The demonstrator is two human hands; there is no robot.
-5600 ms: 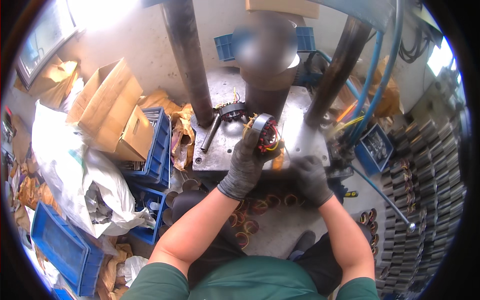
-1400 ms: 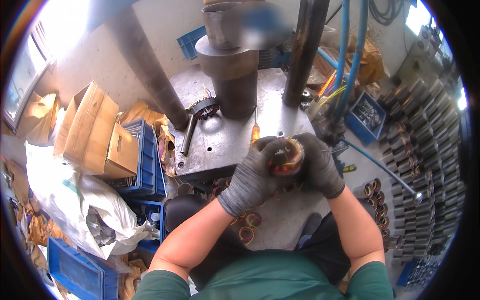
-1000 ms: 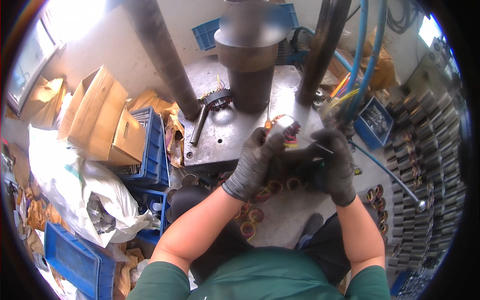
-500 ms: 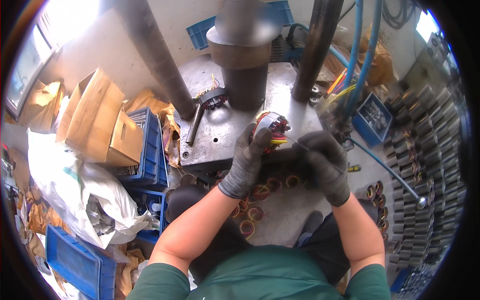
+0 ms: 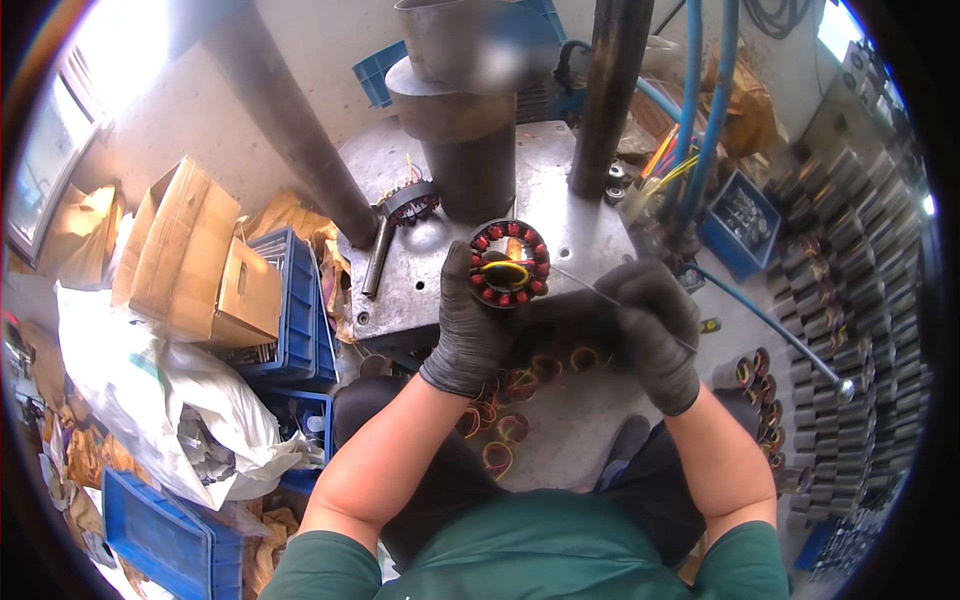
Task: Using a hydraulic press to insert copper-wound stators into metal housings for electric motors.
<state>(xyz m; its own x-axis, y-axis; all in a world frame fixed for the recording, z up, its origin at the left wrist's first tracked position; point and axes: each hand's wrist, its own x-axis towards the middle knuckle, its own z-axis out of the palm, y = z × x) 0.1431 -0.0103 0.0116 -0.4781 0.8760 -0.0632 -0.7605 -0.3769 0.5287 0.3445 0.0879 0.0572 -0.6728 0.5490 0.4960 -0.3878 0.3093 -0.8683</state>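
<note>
My gloved left hand (image 5: 467, 318) grips a motor stator (image 5: 537, 245), a dark ring with red insulated teeth and yellow wires across its middle. Its round face is turned up to me. To the right, my gloved right hand (image 5: 655, 325) is closed on a thin metal rod (image 5: 579, 283), whose far end reaches close to the stator's right side; I cannot tell whether it touches. Behind them, a second stator (image 5: 409, 203) rests on the steel press table (image 5: 590, 236), beside a short metal bar (image 5: 378, 257) and left of the press's thick central column (image 5: 466, 165).
Two steel posts flank the column. Several wound stators (image 5: 520, 384) lie on the floor under the table. Stacked metal cylinders (image 5: 850, 330) line the right side, near a blue lever with a ball end (image 5: 846, 389). Cardboard boxes (image 5: 185, 250), blue crates and a white sack (image 5: 130, 370) crowd the left.
My left hand has turned the stator, so its open ring face shows instead of its side, and moved it slightly left. My right hand keeps its hold on the rod.
</note>
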